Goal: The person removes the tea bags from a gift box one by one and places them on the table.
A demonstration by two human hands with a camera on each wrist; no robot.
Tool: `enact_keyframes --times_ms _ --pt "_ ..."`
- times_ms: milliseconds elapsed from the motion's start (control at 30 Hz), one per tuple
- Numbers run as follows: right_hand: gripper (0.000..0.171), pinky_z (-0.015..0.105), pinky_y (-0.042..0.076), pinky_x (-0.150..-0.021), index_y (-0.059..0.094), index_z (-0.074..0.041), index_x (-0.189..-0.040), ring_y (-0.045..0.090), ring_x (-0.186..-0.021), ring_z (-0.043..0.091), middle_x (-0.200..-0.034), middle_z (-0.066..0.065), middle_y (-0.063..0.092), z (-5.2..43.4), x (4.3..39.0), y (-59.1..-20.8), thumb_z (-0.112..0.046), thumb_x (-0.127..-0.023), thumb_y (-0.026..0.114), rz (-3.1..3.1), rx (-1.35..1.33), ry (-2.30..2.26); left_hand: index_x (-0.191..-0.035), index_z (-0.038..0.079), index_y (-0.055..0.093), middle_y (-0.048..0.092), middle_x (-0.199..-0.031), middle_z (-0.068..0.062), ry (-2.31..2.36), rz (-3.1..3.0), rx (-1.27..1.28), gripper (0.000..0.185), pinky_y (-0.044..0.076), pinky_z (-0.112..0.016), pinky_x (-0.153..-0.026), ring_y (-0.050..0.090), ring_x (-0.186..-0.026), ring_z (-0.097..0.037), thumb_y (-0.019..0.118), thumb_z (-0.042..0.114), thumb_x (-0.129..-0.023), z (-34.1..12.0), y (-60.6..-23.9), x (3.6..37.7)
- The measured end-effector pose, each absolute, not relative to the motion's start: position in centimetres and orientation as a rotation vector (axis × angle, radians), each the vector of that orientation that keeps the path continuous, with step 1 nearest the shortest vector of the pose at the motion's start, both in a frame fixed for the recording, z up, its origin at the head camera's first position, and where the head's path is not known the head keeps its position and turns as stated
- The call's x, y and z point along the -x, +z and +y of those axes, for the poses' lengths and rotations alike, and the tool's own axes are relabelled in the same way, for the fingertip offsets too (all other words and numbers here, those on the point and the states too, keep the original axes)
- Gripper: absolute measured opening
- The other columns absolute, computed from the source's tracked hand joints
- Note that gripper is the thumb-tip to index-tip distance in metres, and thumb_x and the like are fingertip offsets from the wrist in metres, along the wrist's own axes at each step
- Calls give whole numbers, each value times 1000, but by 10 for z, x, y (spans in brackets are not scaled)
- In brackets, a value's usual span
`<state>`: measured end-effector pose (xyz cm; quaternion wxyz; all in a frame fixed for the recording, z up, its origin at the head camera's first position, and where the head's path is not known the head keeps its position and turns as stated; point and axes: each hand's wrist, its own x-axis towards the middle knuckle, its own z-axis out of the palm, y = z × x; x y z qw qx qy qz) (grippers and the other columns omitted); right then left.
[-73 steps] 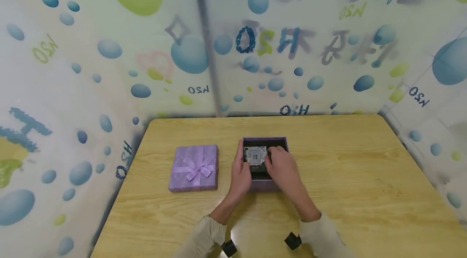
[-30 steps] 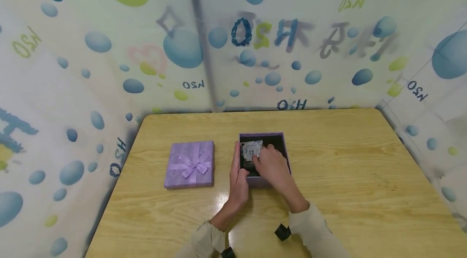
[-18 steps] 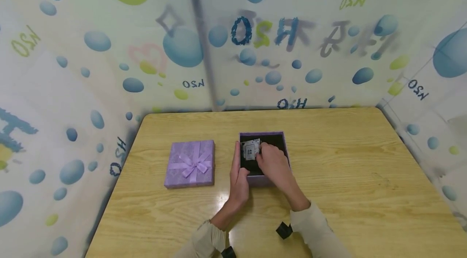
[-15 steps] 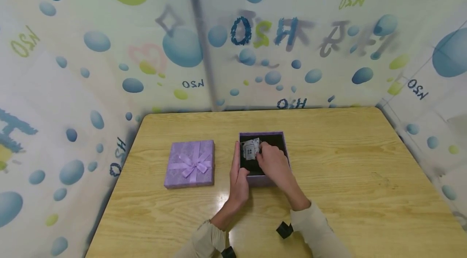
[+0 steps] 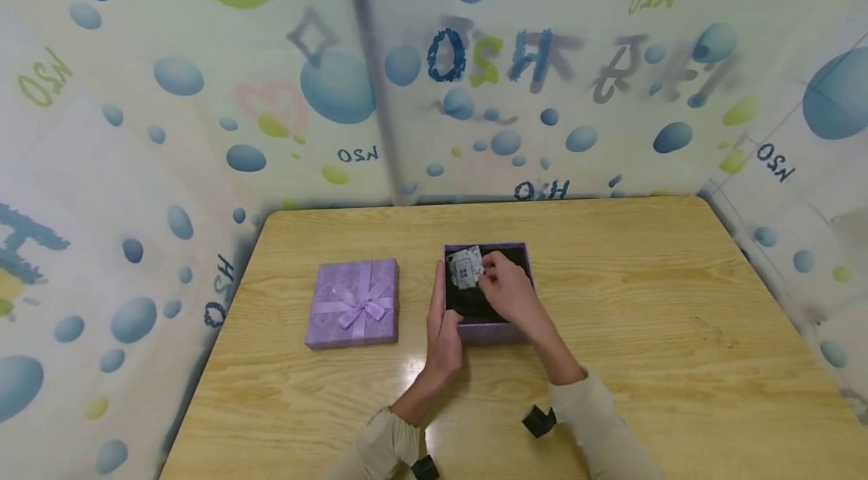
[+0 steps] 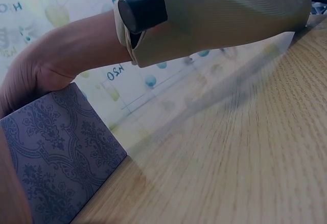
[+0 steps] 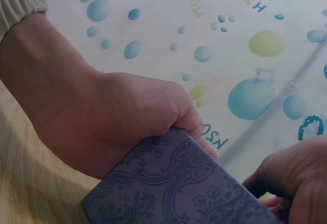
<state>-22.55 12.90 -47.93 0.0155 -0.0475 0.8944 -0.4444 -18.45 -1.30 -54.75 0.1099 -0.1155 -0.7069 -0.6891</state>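
An open purple box with a black lining stands mid-table. My left hand grips its left wall; the right wrist view shows this left hand wrapped against the patterned box wall. My right hand is over the box and pinches a small silver-white item at the far left corner of the opening. In the left wrist view the box wall is close, with the right arm's beige sleeve above it. How far the item is lifted off the lining I cannot tell.
The box's purple lid with a ribbon bow lies flat to the left of the box. The wooden table is walled on three sides by a bubble-printed screen.
The silver-white item has gone from the middle of the box to its far left corner in my right hand. My left hand left the item and now holds the box's side.
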Motion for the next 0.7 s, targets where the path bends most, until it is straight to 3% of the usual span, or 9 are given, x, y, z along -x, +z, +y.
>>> enact_keyframes --times_ms 233,500,700 --pt "26 40 54 -79 62 4 -122 68 -92 25 -109 18 75 132 227 -477 -6 -98 61 2671 157 -1528 -167 5 16 16 -174 -3 -2024 -2076 336 85 15 -15 -120 10 -160 -23 30 -10 -85 -12 -548 185" --pt "26 36 53 -78 62 5 -123 66 -88 23 -105 18 75 140 229 -474 -5 -99 61 2604 197 -1650 -169 18 16 15 -174 2 -2054 -2075 327 89 14 -16 -121 10 -160 -19 31 -9 -86 -12 -547 184" --pt "27 34 52 -81 60 5 -126 66 -92 25 -107 19 73 147 228 -467 -6 -102 59 2532 201 -1717 -169 15 17 15 -174 0 -2079 -2046 332 89 16 -16 -121 11 -160 -20 30 -11 -84 -12 -548 184"
